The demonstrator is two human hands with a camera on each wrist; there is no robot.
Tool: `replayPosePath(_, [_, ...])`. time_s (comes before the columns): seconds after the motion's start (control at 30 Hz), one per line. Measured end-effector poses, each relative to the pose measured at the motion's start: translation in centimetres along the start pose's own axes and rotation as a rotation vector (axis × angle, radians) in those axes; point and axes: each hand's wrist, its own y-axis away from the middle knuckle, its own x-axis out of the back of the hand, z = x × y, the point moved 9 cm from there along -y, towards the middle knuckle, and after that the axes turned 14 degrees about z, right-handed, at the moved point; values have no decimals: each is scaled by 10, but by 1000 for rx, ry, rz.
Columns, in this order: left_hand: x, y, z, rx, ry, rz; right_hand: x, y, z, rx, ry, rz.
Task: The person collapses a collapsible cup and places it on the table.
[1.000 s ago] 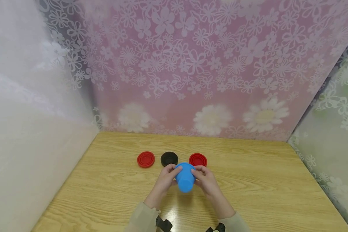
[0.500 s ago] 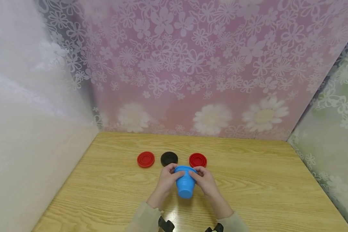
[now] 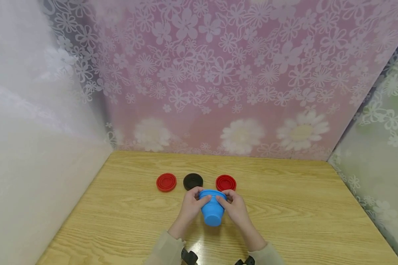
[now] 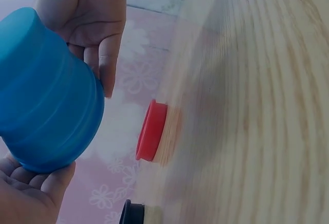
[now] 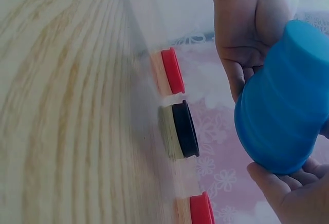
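A blue collapsible cup (image 3: 213, 211) with stepped, ringed walls is held up over the table, its closed base tipped toward me and its wide rim facing away. My left hand (image 3: 189, 207) grips it from the left, thumb on the near wall and fingers round the rim side. From the right, my right hand (image 3: 237, 209) grips it the same way, the two thumbs close together. Both wrist views show the cup's rings spread out, with fingers curled at the rim. The inside of the cup is hidden.
Beyond the hands, a red ringed disc (image 3: 166, 182), a black one (image 3: 193, 182) and another red one (image 3: 226, 183) lie in a row on the wooden table (image 3: 119, 221). A pink flowered backdrop (image 3: 199, 140) rises at the table's far edge.
The cup has tilted so that its base points lower and more of its side shows. Both thumbs have moved inward across its near wall. The discs have stayed where they were.
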Motion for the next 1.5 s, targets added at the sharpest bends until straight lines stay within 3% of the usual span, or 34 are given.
replayPosePath(0.2, [-2, 2, 5, -67, -48, -22, 0, 0, 1, 23, -45, -50])
replayPosePath(0.33, [-1, 2, 7, -79, -59, -22, 0, 3, -2, 23, -73, -91])
replayPosePath(0.53, [0, 2, 6, -37, -50, -40, 1, 5, -4, 22, -66, -114])
replayPosePath(0.77, [0, 1, 2, 19, -3, -125, 0, 6, -6, 33, -71, -120])
replayPosePath(1.0, [-1, 0, 1, 25, 24, -187, 6, 15, -29, 70, -38, -100])
replayPosePath(1.23, [-1, -1, 7, -62, -70, -170, 5, 16, -33, 105, -35, -111])
replayPosePath(1.37, [0, -2, 10, -99, -88, -138, 1, 9, -20, 133, -40, -119])
replayPosePath(1.5, [2, -2, 7, -29, -35, -125, -2, 2, -9, 142, -15, -107])
